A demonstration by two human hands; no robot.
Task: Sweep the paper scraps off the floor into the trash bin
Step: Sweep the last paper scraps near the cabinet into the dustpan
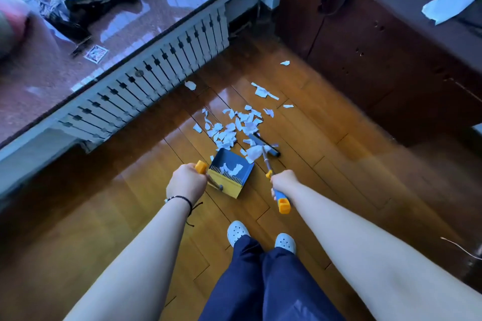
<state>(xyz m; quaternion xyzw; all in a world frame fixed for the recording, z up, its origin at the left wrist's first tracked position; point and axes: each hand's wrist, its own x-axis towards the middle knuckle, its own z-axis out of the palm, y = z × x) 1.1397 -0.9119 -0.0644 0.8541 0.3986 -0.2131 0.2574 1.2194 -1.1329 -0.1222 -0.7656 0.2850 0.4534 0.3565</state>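
Orange plastic caps both handles, and your fingers are wrapped tight round each. Your left hand (186,183) is curled in a fist about the dustpan handle (201,167), just below its orange tip, a dark cord bracelet (182,199) on the wrist. Your right hand (283,182) grips the broom handle (280,197) partway down, the blue-and-orange end sticking out behind your fist toward you.

Out from the left fist, the dustpan (230,173) sits on the wooden floor (339,164), blue inside, yellow comb along its near edge, mouth facing away from you, a few white scraps already lying in it. Out from the right, the broom head (263,144) rests on the floor just right of the pan's mouth, a scrap bunched against its shaft.

The paper scraps (234,125) lie heaped right in front of the pan and the broom head, with strays farther off: one (190,85) near the white radiator (156,70), some (263,92) toward the brown cabinet (365,47), one (285,63) beyond those.

Your white clogs (237,232) stand close behind the pan. No bin is visible.
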